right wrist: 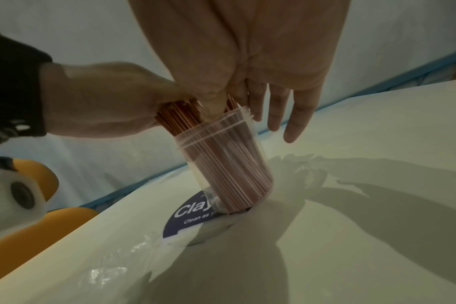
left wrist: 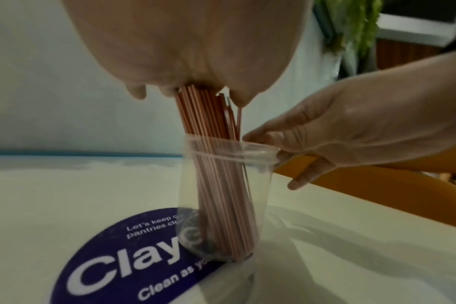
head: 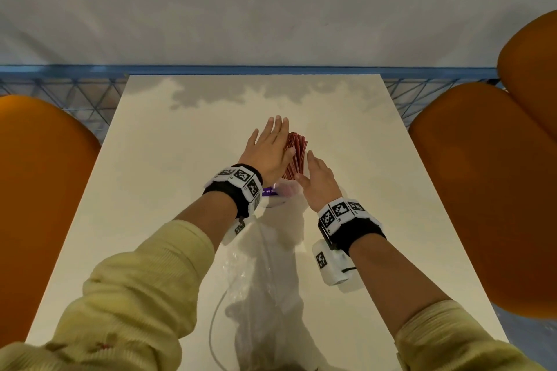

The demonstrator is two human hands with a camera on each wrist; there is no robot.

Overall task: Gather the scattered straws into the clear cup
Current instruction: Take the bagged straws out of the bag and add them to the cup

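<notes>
Straws [left wrist: 216, 181], thin and reddish, stand as one bundle in the clear cup [left wrist: 221, 205], lower ends at its base, upper ends sticking out above the rim. No loose straw visible on the white table [head: 346, 135] in any view, so I judge the gathering nearly complete; what looks left is squaring the bundle and letting go.

Cup: sits at table centre, partly on a round blue sticker [left wrist: 112, 257]. In the wrist views it appears tilted, though the wide lens may exaggerate this. Contents: straws only, leaning toward one wall, with an empty gap on the sticker side.

My left hand [head: 268, 150]: fingers straight and together, palm flat against the bundle's tops from 9 o'clock; not curled round anything.

My right hand [head: 319, 178]: at the cup's 3 o'clock, thumb at the rim, fingers [right wrist: 286, 111] extended down past the far wall, relaxed, not clenched. Whether they touch the wall I cannot tell.

A crumpled clear plastic bag [head: 259, 280] lies at 6 o'clock of the cup, near it; whether anything remains inside I cannot tell.
</notes>
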